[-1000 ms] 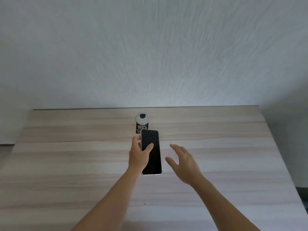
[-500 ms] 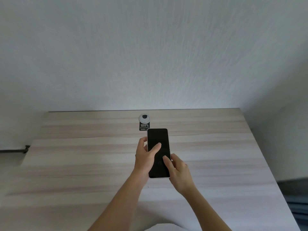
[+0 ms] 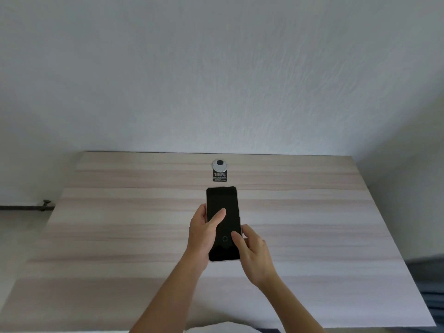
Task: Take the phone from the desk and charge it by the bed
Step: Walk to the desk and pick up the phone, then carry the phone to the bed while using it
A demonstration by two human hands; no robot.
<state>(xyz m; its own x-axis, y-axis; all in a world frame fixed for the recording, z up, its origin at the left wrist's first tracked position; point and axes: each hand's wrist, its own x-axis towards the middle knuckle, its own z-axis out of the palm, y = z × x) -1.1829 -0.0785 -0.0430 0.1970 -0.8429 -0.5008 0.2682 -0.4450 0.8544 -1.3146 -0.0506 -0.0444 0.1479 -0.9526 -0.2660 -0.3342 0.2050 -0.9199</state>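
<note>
A black phone [image 3: 222,203] with a pale rim is held above the middle of the light wooden desk [image 3: 120,236], screen up and dark except for a small ring near its lower end. My left hand [image 3: 203,234] grips its left edge, thumb lying across the screen. My right hand [image 3: 254,253] holds the lower right edge, thumb on the screen beside the ring. Neither bed nor charger is in view.
A round white cable grommet [image 3: 219,164] with a black "100%" sticker [image 3: 219,176] sits near the desk's back edge, just beyond the phone. A white wall rises behind. A dark pipe [image 3: 24,207] runs along the left wall. Something dark grey [image 3: 430,284] lies off the desk's right side.
My right hand came in from the right and took hold of the phone's lower right edge, joining the left hand. The view pulled back and shifted a little.
</note>
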